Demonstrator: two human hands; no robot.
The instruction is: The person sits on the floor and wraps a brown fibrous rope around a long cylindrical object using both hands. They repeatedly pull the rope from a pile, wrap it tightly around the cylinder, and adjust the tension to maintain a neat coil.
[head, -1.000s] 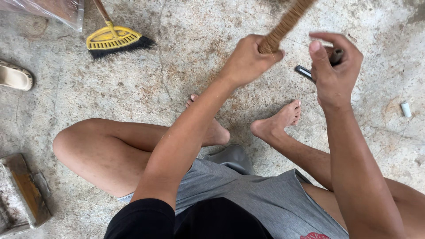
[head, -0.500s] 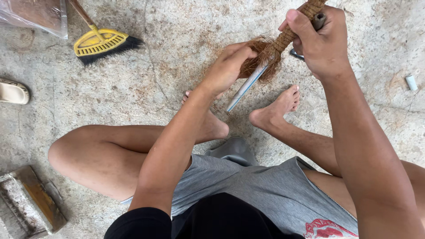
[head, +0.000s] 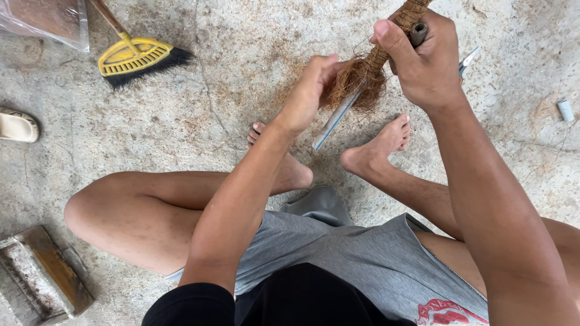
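Observation:
I sit on a concrete floor with bare feet out in front. My right hand (head: pixel 423 57) grips a stick wrapped in brown fibre rope (head: pixel 403 18) together with a dark tool handle; the metal tips of pliers (head: pixel 468 59) poke out to its right. My left hand (head: pixel 311 90) is closed on a tuft of loose brown coir fibre (head: pixel 361 84) at the lower end of the wrapped stick. A thin grey metal rod (head: pixel 333 121) slants down-left from the tuft, above my feet.
A yellow-headed broom with black bristles (head: pixel 136 57) lies at the upper left beside a clear plastic bag (head: pixel 45 21). A beige sandal (head: pixel 18 125) rests at the left edge. A rusty metal block (head: pixel 42 278) sits lower left. A small white cylinder (head: pixel 565 110) lies at right.
The wrapped stick has come down into view with its fibre tuft and metal rod. My left hand shifted from the stick's shaft to the tuft; my right hand moved left and gripped the stick.

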